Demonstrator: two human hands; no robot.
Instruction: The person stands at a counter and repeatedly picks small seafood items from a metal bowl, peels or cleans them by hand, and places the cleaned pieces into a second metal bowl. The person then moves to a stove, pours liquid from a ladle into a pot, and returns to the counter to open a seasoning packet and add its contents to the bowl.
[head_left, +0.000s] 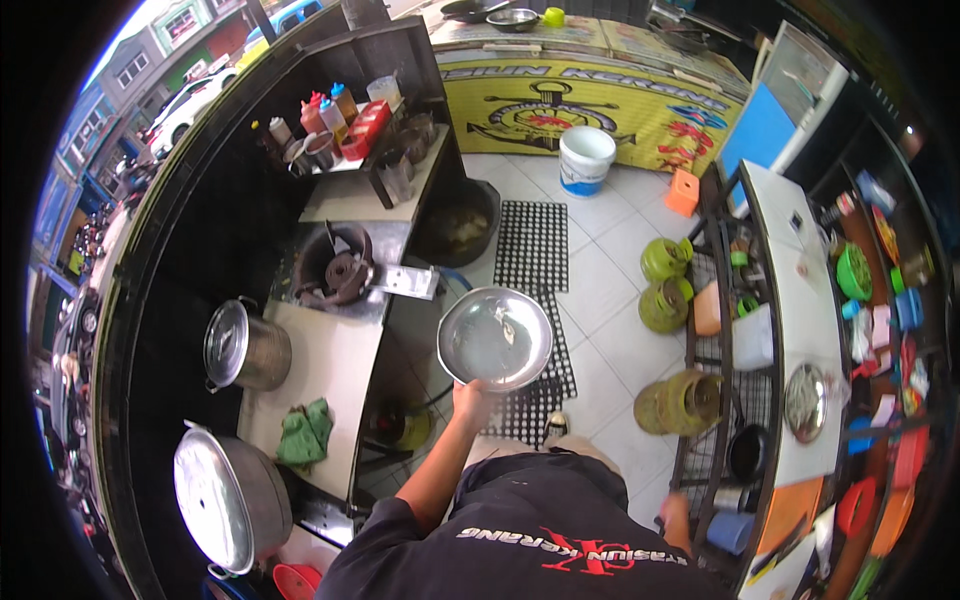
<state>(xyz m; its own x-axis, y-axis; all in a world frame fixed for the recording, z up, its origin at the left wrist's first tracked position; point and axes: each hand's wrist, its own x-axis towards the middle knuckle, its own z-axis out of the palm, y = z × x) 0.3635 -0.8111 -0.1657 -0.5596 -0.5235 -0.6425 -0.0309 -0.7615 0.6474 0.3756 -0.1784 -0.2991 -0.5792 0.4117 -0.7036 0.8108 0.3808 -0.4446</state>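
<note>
The left hand [471, 404] has its grip closed on the near rim of 1 bowl [495, 342], which is above the mat [532, 245]. The right hand [675, 517] is beside the body [530, 520]; its grip I cannot tell. 1 cloth [305, 435] lies on the counter [332, 365].

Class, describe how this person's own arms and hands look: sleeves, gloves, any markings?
The left hand and right hand are bare, with no gloves visible. The dark shirt has a short left sleeve, leaving that forearm uncovered. The right sleeve's edge isn't clear.
</note>
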